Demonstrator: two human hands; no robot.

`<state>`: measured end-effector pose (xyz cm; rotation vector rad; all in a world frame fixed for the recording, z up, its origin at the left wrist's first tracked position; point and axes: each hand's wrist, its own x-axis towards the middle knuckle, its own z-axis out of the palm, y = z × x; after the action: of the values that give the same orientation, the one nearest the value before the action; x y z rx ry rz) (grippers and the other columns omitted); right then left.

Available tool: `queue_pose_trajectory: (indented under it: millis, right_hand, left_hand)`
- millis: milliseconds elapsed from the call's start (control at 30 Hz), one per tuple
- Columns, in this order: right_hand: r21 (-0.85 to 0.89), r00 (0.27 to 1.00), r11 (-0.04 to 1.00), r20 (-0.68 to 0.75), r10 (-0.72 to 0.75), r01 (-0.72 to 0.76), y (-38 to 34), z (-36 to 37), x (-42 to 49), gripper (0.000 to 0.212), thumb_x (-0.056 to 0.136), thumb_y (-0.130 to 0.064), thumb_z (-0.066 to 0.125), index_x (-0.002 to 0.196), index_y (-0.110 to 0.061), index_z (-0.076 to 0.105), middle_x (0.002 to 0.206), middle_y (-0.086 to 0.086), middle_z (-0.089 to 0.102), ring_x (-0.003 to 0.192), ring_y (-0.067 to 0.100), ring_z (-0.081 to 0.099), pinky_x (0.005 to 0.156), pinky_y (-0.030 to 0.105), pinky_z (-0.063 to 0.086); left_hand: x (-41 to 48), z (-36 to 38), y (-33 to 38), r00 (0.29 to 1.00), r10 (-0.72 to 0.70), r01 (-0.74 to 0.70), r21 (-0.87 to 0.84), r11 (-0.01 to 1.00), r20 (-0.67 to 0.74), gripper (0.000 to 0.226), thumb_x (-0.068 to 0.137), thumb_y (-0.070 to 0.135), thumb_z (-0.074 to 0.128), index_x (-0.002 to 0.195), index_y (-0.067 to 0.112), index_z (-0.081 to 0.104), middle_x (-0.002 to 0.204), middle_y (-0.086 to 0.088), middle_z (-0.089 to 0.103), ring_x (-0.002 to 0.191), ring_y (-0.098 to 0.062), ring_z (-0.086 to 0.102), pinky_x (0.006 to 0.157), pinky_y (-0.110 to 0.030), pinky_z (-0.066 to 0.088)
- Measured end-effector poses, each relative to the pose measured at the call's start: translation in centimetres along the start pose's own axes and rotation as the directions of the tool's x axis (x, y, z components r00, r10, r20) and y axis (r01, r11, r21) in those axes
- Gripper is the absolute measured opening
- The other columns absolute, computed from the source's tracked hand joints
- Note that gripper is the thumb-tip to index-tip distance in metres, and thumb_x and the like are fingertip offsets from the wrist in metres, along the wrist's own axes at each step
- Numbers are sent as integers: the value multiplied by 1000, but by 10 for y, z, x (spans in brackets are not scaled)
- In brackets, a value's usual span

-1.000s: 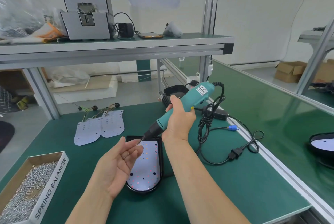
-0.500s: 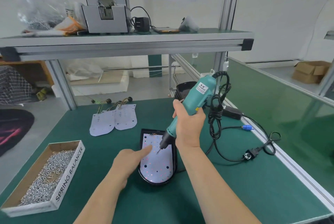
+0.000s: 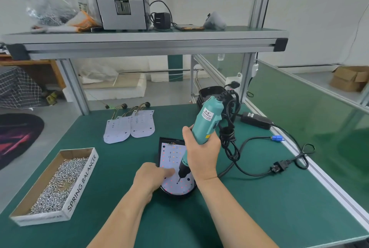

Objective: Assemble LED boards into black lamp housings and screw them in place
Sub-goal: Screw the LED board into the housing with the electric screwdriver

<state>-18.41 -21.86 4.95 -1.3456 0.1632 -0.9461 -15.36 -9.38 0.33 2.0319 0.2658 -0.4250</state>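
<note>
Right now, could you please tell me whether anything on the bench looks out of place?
Nothing looks spilled or damaged. Only the cord looks untidy: it hangs from the driver in a bundle beside the right hand and loops across the mat.

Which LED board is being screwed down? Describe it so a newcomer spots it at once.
On the green bench, near the front middle, sits a black housing. The board lies inside it, under the screwdriver tip. Unlike the two loose boards behind, it has a black rim and the left hand on it.
</note>
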Motion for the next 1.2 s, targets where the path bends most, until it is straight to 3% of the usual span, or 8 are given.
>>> queue_pose_trajectory:
  millis: [267, 400, 500, 667, 733, 833, 967, 1200]
  right_hand:
    - [-13, 1000, 1000, 12, -1, 1, 3, 1, -2, 33, 76, -28, 72, 74, -1, 53, 58, -9, 51, 54, 10, 47, 53, 23, 44]
    - [-31, 999, 999, 29, -23, 24, 1, 3, -5, 40, 75, -33, 71, 75, 2, 52, 59, 6, 50, 55, 14, 47, 54, 39, 45]
    - [-51, 999, 998, 37, -30, 32, 0, 4, -5, 40, 74, -35, 70, 73, 0, 50, 57, -1, 48, 54, 14, 45, 54, 43, 44]
    - [-38, 998, 999, 47, -34, 36, -1, 5, -8, 41, 75, -34, 70, 72, 0, 48, 57, 1, 47, 54, 14, 44, 53, 44, 42]
    - [-42, 998, 999, 56, -31, 34, -1, 5, -8, 41, 75, -33, 70, 69, -2, 44, 55, 4, 42, 53, 16, 40, 51, 43, 40]
    - [-72, 996, 997, 82, -30, 36, 1, 5, -9, 38, 76, -30, 69, 64, -16, 37, 52, -11, 37, 50, 12, 34, 47, 34, 34]
    - [-81, 997, 996, 79, -17, 24, 2, 6, -12, 38, 79, -22, 70, 63, -25, 36, 49, -15, 38, 47, 9, 34, 48, 26, 34]
    - [-15, 997, 1000, 81, -10, 12, -1, -2, -15, 39, 77, -32, 72, 72, -1, 50, 56, 2, 47, 53, 12, 44, 51, 38, 43]
  left_hand:
    - [1, 0, -1, 1000, 19, -19, -7, 1000, 12, 37, 66, 31, 82, 86, 2, 71, 92, -12, 75, 92, -31, 70, 78, -37, 53]
    - [7, 2, -5, 999, 32, -32, -13, 999, 0, 31, 72, 27, 83, 81, 1, 69, 89, -13, 74, 78, -28, 66, 67, -31, 44]
    - [6, 2, -5, 1000, 26, -26, -23, 999, 2, 38, 72, 27, 82, 89, -5, 69, 94, -17, 74, 73, -26, 60, 67, -31, 41]
    - [7, 3, -7, 999, 41, -40, -30, 999, 13, 40, 70, 28, 80, 93, -4, 71, 97, -17, 75, 91, -34, 70, 71, -33, 44]
    - [8, 4, -8, 999, 41, -41, -18, 999, 0, 41, 73, 29, 80, 93, -4, 69, 96, -18, 74, 80, -31, 65, 69, -32, 42]
    - [9, 5, -8, 999, 37, -37, -16, 999, -14, 40, 74, 31, 80, 91, -4, 69, 91, -16, 72, 73, -26, 57, 66, -31, 40]
    - [5, 5, -7, 999, 40, -40, 2, 999, -36, 32, 74, 29, 78, 71, 4, 59, 72, -8, 63, 64, -23, 50, 60, -27, 35]
    - [2, 2, -4, 999, 43, -43, 24, 999, 5, 38, 74, 33, 80, 91, 0, 70, 96, -15, 74, 85, -28, 67, 68, -31, 46]
